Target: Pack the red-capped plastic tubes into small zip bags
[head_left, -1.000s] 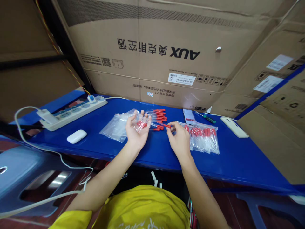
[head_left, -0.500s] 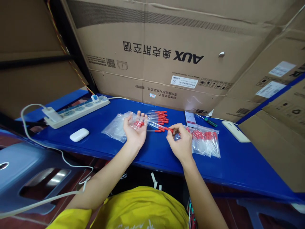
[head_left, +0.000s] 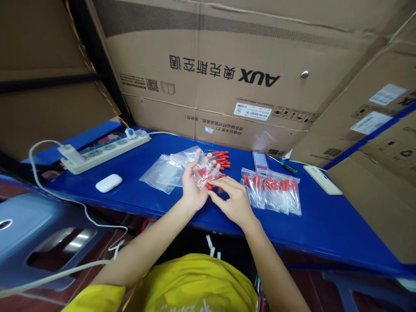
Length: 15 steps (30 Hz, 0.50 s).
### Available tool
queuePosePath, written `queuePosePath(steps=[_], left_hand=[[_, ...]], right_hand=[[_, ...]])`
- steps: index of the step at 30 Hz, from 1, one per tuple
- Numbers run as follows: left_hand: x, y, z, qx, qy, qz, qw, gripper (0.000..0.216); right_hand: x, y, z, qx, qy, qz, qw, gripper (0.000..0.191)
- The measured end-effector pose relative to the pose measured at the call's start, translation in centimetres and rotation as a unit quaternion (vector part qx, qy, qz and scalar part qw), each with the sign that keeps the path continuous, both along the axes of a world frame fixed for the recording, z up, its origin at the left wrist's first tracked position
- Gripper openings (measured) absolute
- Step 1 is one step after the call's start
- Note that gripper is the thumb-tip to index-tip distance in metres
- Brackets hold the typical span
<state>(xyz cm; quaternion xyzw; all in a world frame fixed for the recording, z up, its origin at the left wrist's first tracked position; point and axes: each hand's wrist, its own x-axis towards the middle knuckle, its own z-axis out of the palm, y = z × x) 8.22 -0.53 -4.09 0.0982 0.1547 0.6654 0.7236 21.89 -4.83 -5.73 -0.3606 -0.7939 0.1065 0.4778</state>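
My left hand (head_left: 194, 186) is palm up, its fingers curled around a clear zip bag (head_left: 216, 173) with several red-handled thin-shafted tools (head_left: 204, 172), like small screwdrivers, in it. At the bag's near edge, my right hand (head_left: 232, 200) pinches the end of a red handle (head_left: 209, 186). Its shaft is hidden by the bag and my fingers. Just beyond the hands lies a loose pile of the same red-handled tools (head_left: 222, 159), handles pointing right. Flat clear bags (head_left: 162, 173) rest left of my left hand.
Filled bags of red-handled tools (head_left: 276, 190) lie to the right on the blue table (head_left: 325, 225). Behind them are a green-handled screwdriver (head_left: 287, 167) and a phone (head_left: 321, 179). A power strip (head_left: 107, 151) and white earbud case (head_left: 108, 183) are left. A cardboard wall (head_left: 211, 43) stands behind.
My right hand has moved left from beside the pile to the bag, bringing a red-handled tool along. My left hand has shifted slightly right and nearer, with the bag.
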Motion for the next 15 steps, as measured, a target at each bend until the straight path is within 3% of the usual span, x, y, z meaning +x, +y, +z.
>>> queuePosePath(steps=[3,7,11,15], left_hand=[[-0.03,-0.07,-0.04,-0.002,0.005,-0.008,1.0,0.047],[0.26,-0.46,0.18,-0.009,0.021,-0.046,0.999,0.049],[0.7,-0.85,0.34,-0.004,0.042,-0.081,0.996,0.055],[0.75,-0.86,0.29,-0.007,0.039,-0.09,0.995,0.058]], right_hand=[[-0.16,-0.02,-0.08,-0.006,-0.002,0.008,1.0,0.018],[-0.1,0.0,-0.07,0.001,0.019,-0.041,0.999,0.007],[0.08,0.06,-0.11,0.013,0.029,-0.095,0.995,0.01],[0.1,0.12,-0.39,0.014,0.018,-0.093,0.995,0.014]])
